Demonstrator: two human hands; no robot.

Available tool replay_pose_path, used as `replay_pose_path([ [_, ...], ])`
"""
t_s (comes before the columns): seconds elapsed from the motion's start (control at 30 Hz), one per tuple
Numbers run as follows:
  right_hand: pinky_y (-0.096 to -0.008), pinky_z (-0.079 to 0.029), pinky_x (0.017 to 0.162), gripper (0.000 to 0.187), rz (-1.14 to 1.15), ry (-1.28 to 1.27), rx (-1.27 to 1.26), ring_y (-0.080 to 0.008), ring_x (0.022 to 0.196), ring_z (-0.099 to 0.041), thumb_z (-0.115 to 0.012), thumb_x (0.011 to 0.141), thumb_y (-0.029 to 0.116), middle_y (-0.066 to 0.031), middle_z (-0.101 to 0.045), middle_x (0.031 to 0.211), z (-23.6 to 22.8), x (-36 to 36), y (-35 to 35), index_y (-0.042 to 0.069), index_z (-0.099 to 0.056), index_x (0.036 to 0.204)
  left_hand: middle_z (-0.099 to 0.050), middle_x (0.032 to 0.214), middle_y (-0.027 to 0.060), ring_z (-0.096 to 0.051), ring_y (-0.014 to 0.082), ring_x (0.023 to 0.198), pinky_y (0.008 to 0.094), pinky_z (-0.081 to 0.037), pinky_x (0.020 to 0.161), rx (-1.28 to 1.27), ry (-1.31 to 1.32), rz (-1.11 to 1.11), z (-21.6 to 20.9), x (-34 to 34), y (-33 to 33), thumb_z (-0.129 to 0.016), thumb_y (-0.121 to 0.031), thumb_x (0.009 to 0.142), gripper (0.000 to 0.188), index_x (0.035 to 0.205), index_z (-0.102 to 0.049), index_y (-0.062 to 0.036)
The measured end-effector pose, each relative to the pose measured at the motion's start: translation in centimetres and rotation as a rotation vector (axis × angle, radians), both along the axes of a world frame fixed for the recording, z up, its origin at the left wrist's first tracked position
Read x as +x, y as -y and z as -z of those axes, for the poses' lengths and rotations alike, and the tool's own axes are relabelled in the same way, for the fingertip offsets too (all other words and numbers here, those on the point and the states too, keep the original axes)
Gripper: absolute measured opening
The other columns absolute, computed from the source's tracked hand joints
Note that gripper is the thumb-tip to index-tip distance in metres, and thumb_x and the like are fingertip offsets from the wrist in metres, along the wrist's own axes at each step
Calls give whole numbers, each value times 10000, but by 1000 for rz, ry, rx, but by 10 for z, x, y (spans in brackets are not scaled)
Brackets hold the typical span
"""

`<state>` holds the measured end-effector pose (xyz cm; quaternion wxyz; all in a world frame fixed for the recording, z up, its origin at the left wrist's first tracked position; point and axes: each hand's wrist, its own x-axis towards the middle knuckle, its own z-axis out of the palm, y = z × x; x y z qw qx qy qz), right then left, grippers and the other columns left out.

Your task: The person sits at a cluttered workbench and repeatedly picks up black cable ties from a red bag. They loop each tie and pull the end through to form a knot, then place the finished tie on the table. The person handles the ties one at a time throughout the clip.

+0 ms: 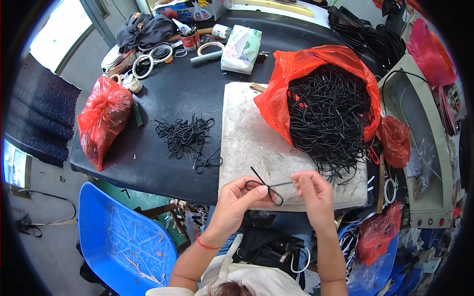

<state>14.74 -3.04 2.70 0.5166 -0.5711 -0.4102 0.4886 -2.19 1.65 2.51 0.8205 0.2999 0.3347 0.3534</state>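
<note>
- Black cord [279, 184], seen in the head view, sits low and just right of centre in the frame, between a person's two bare hands. It is bent into small loops that cross at one point, with a short end sticking up and a longer stretch running to the right.
- The left hand [239, 197], at lower centre, pinches the cord between thumb and fingers. The crossing lies right at the thumb tip, with loops showing above and below it.
- The right hand [314, 192], to the right of it, appears closed on the cord's other stretch at the fingertips; slight blur hides the exact hold. Between the hands the cord looks straight.
- The cord is probably very light, soft and bendy, and hard to damage. Its smooth look suggests it may slip, so the crossing seems the surest place to pinch, with the free end as a second hold.
- The hands are over the near edge of a pale board [242, 133]. At upper right of the frame, a red plastic bag [276, 93] lies open with a tangled mass of black cords [328, 108] spilling toward the board's near edge.
- Left of centre, a small heap of looped cords [183, 135] lies on the black tabletop [168, 98], apart from both hands.
</note>
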Motion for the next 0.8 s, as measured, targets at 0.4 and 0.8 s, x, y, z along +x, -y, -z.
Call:
replay_pose_path([
  [0.4, -245, -490, 641, 276, -167, -425, -41, -124, 777, -570, -470, 920, 176, -85, -580, 917, 4, -15, -2, -42, -620, 843, -601, 757, 40, -560, 101, 699, 232, -451, 677, 68, -1, 150, 7, -1, 7, -586, -49, 805, 87, 863, -603, 13],
  [0.8, -206, -438, 494, 306, -48, -389, -77, -73, 622, -517, -493, 914, 216, -14, -512, 752, 11, -20, 2, -29, -615, 777, -596, 746, 41, -566, 104, 695, 229, -454, 668, 13, -14, 200, 11, 2, 10, -590, -30, 787, 89, 862, -602, 16],
])
